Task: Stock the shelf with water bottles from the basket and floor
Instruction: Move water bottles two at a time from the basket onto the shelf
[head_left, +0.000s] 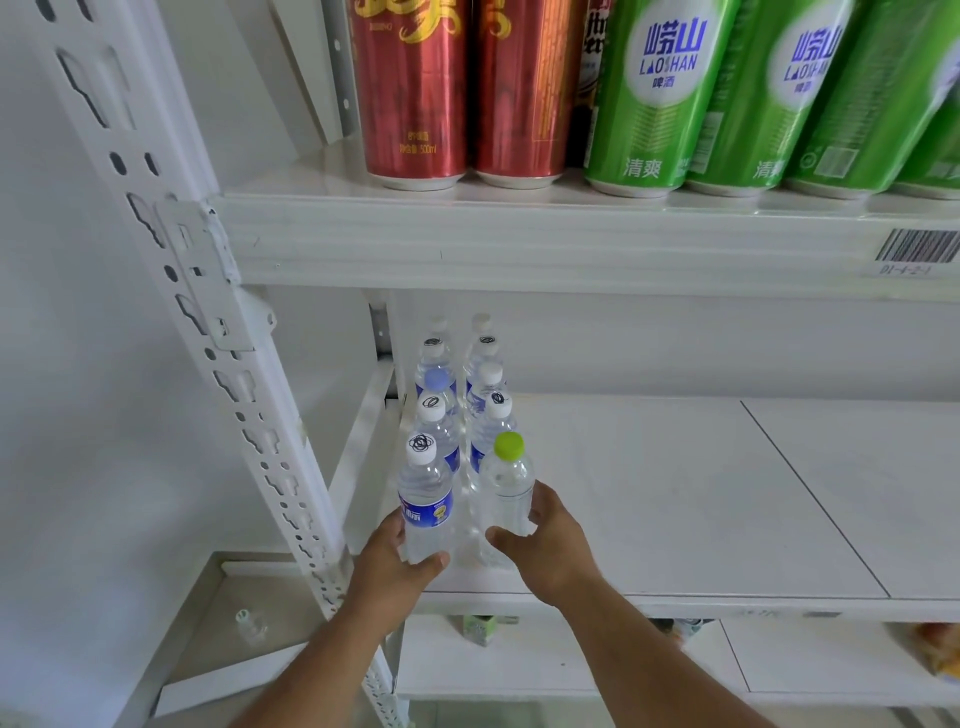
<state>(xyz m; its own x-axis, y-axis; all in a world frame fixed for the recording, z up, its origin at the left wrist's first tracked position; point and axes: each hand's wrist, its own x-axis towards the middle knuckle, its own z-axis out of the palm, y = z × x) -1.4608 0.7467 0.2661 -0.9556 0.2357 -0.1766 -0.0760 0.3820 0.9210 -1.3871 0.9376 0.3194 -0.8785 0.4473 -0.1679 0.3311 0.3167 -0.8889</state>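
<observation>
Our left hand (393, 564) grips the white-capped bottle (426, 506) and our right hand (549, 548) grips the green-capped bottle (508, 493), both upright at the near left edge of the shelf (675, 493), ahead of two bottle rows (460, 384) running far back.

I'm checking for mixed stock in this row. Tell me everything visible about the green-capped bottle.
The green-capped bottle is clear plastic with a lime-green screw cap and no visible label, unlike its blue-labelled neighbours. It stands upright at the front of the right-hand row, near the left end of the white shelf. The right hand has it in its grip, thumb in front and fingers round its right side. Whether it holds water cannot be told.
</observation>
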